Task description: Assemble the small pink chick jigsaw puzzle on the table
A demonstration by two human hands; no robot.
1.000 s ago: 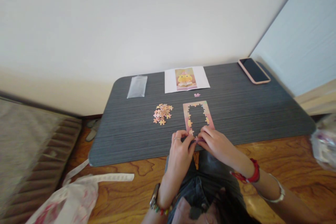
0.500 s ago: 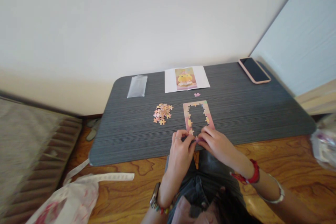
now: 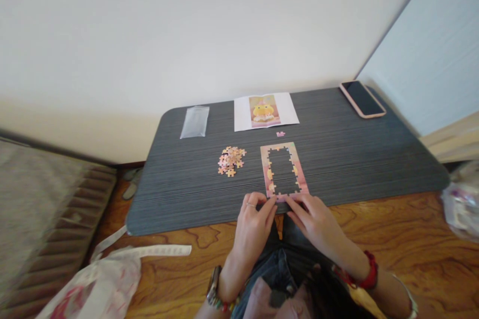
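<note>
A pink and yellow jigsaw border frame [image 3: 283, 169] lies flat on the dark striped table [image 3: 352, 159], its middle showing bare table. My left hand [image 3: 254, 222] rests at the frame's near left corner, fingertips touching the bottom edge. My right hand [image 3: 314, 219] sits at the near right, fingers spread against the same edge. Neither hand holds a piece. A heap of loose puzzle pieces [image 3: 231, 159] lies left of the frame. One single piece [image 3: 280, 134] sits just beyond the frame's far edge.
A reference picture sheet [image 3: 265, 111] lies at the table's far edge, with a clear plastic bag [image 3: 195, 121] to its left. A phone [image 3: 362, 99] lies at the far right corner. A white bag [image 3: 105, 279] rests on the wooden floor at the left.
Both hands have drawn back toward me from the frame's bottom edge, so the whole bottom row of the frame now shows.
</note>
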